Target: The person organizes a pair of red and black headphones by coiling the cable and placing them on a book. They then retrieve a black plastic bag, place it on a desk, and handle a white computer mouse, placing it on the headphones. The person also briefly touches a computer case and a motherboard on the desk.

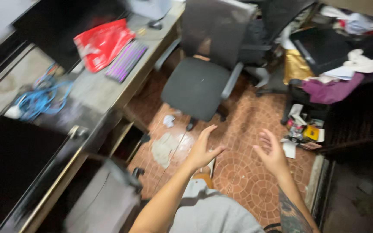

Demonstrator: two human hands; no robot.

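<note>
My left hand (203, 149) is held out over the red tiled floor (242, 172), fingers spread and holding nothing. To its right, my right hand (273, 152) is also raised with fingers apart and empty. Both hover in the air below a grey office chair (197, 84) that stands beside a long desk (96, 88). Crumpled paper scraps (168, 144) lie on the floor just left of my left hand.
On the desk lie a red plastic bag (102, 43), a purple keyboard (126, 60) and a blue cable bundle (39, 99). A second chair (104, 198) is at the lower left. Piled clothes, a dark case (320, 47) and small boxes (303, 131) crowd the right.
</note>
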